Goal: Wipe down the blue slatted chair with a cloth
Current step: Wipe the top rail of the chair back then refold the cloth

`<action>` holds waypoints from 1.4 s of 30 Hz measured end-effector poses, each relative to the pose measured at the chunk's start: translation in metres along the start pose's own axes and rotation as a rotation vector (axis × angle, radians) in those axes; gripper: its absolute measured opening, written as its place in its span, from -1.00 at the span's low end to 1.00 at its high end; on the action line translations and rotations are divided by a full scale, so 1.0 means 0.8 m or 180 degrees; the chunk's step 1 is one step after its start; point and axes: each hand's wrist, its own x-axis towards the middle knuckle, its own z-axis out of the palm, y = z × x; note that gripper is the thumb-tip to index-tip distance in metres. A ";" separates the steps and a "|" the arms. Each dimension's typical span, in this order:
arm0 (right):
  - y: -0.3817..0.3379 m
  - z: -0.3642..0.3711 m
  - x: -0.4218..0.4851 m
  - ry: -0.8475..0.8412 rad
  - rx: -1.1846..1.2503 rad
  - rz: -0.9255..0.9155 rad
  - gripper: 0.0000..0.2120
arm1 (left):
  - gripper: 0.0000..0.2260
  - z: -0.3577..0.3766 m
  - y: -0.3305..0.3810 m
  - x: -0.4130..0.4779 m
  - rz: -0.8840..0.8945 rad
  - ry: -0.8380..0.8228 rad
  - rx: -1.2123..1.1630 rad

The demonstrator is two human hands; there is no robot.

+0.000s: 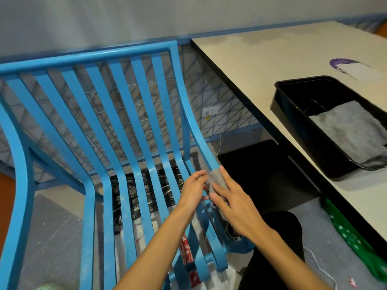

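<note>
Blue slatted chair, 2 hands at its seat's right edge, left hand pinching a gray cloth, right hand spread flat on it (fingers straight).

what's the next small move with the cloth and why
Probably draw the cloth toward you along the right edge slat: the left hand pinches it, the right hand lies flat on it, and that slat runs on forward.
</note>
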 end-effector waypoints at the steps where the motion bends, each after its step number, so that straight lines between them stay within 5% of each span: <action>1: 0.002 0.002 -0.013 0.0157 0.0138 0.0035 -0.56 | -0.75 0.003 -0.002 -0.001 -0.0004 -0.0056 0.0046; 6: 0.016 0.012 -0.061 0.0568 0.0396 0.0297 -0.64 | -0.73 0.015 -0.001 -0.004 -0.0023 -0.0123 0.0101; 19: 0.021 0.016 -0.066 0.0494 0.0311 0.0286 -0.58 | -0.70 0.006 0.004 0.005 -0.0071 -0.0204 -0.0048; 34: -0.003 0.003 0.149 0.0362 0.0036 0.0007 -0.63 | -0.72 -0.034 0.076 0.097 0.0377 0.0092 0.0454; 42: -0.031 -0.001 0.288 0.0827 0.0370 -0.0301 -0.80 | -0.72 -0.090 0.172 0.153 0.1477 0.0492 0.1571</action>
